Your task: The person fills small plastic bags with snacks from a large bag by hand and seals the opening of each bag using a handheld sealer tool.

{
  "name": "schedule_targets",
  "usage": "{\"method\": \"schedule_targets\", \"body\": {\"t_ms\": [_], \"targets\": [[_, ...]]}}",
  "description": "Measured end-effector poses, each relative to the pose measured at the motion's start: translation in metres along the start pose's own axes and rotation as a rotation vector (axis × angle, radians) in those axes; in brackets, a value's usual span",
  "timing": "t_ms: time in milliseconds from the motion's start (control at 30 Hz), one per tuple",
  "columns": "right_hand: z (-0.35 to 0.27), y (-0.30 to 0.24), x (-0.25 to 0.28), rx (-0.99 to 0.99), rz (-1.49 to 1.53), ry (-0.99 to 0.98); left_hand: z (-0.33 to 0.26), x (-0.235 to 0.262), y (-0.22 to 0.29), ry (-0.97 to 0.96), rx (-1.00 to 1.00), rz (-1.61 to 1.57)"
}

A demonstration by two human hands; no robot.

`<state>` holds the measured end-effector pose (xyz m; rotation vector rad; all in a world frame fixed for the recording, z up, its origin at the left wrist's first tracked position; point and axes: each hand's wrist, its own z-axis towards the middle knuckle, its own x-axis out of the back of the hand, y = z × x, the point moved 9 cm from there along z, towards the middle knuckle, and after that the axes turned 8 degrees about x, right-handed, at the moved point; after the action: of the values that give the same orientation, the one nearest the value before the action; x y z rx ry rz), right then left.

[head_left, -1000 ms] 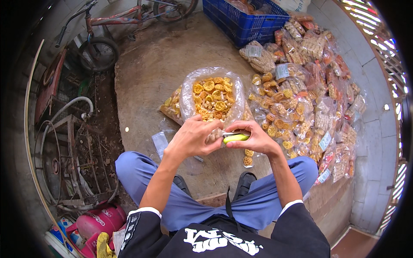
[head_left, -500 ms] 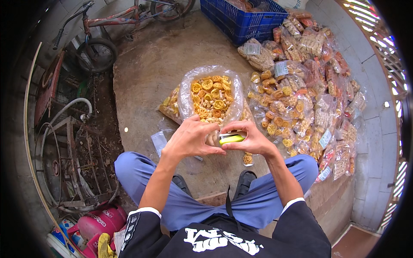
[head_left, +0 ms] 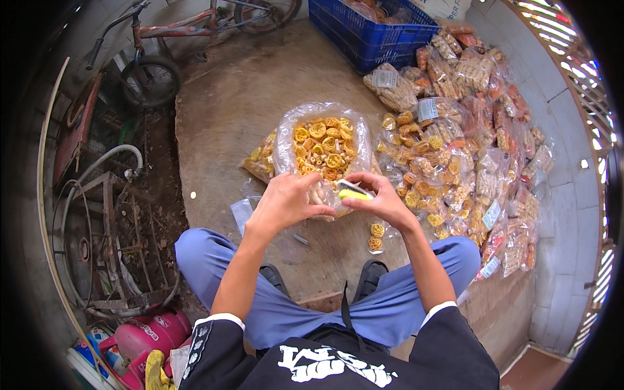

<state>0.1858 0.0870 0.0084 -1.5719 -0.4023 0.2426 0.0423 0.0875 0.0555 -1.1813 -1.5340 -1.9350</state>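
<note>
My right hand (head_left: 385, 200) is closed around a small yellow-green stapler (head_left: 353, 192), which points toward my left hand. Close beside it, my left hand (head_left: 285, 200) has thumb and index finger spread apart. Its other fingers are hidden beneath the palm. Through the gap between thumb and index finger, pale snacks in clear plastic (head_left: 319, 194) show. Just beyond both hands stands a large clear plastic bag (head_left: 284, 146) with its mouth rolled wide, full of yellow wheel-shaped crackers (head_left: 322, 146) and paler pieces.
Many filled snack packets (head_left: 448, 156) are heaped on the right. A blue plastic crate (head_left: 370, 42) stands at the back. Flat clear plastic (head_left: 241, 213) lies left of the bag. A bicycle (head_left: 151, 71), a metal frame (head_left: 117, 240) and a pink gas cylinder (head_left: 153, 335) are on the left.
My hands have drawn slightly apart. The right hand has shifted right and turned the stapler, while the left thumb no longer meets it.
</note>
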Motion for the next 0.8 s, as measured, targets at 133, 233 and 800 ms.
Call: {"method": "schedule_targets", "body": {"t_ms": [133, 233, 800], "targets": [[0.006, 0.030, 0.019, -0.051, 0.106, 0.201, 0.008, -0.005, -0.023, -0.018, 0.215, -0.267], [0.006, 0.050, 0.019, -0.083, 0.239, 0.258, 0.015, -0.012, -0.032, -0.057, 0.223, -0.518], [0.011, 0.006, -0.008, -0.050, 0.072, 0.020, 0.010, -0.043, -0.031, -0.307, 0.181, -0.799]]}}
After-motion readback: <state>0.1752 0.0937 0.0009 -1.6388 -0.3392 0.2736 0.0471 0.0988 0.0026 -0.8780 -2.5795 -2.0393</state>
